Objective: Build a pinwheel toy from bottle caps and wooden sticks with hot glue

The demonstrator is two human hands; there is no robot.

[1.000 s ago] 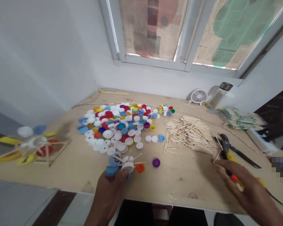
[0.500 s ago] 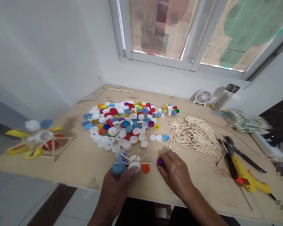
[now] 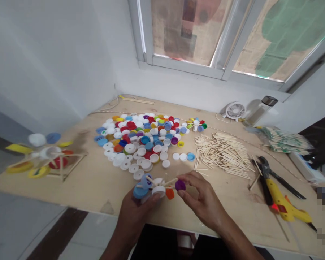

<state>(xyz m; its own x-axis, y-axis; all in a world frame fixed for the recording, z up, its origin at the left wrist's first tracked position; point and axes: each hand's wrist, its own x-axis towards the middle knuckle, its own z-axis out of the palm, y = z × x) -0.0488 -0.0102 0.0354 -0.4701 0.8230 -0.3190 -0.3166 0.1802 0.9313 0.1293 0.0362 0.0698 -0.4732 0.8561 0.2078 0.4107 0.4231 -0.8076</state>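
My left hand (image 3: 137, 211) is closed around a small wheel of bottle caps and sticks (image 3: 158, 190), held above the table's front part. A white cap forms its middle; wooden sticks reach outward, with blue caps on the left and an orange cap (image 3: 170, 193) on the right. Between the thumb and fingers of my right hand (image 3: 202, 196) is a purple bottle cap (image 3: 180, 185). It is at the tip of a stick on the wheel's right side; whether the two touch I cannot tell. Beyond the hands lies a heap of mixed bottle caps (image 3: 148, 146).
Cut wooden sticks (image 3: 222, 155) lie piled right of the caps. A yellow glue gun (image 3: 280, 200) and pliers (image 3: 265, 173) lie at the right. A larger cap wheel (image 3: 50, 153) stands at left, a finished-looking small one (image 3: 196, 124) behind. A fan (image 3: 235, 110) and bottle (image 3: 262, 108) stand by the wall.
My right hand has moved slightly left, bringing the purple cap to the wheel's stick and turning it. My left hand with the wheel has shifted a little right.
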